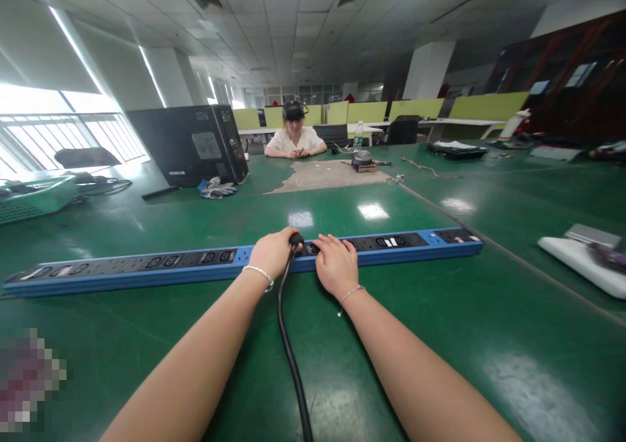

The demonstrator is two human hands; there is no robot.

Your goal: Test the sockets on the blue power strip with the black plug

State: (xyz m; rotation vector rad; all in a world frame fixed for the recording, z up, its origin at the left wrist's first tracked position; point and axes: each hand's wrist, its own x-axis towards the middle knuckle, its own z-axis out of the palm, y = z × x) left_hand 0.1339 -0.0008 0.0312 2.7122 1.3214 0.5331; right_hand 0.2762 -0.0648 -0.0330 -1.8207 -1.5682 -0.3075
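Observation:
A long blue-and-black power strip (161,276) lies across the green table, its sockets facing up. My left hand (270,254) is closed around a black power plug (295,239) at the middle of the strip; whether its pins sit in a socket is hidden. From the plug a thick black cord (288,344) runs down towards me. Just right of the plug, my right hand (337,265) rests on the strip with its fingers stretched over the sockets, holding nothing.
Beyond the strip stand a black computer case (188,145) and a pair of gloves (216,188). Across the table (195,220) sits a person (294,135), hands together. A water bottle (358,135) is at the back, a green basket (36,201) at left, a white object (581,265) at right.

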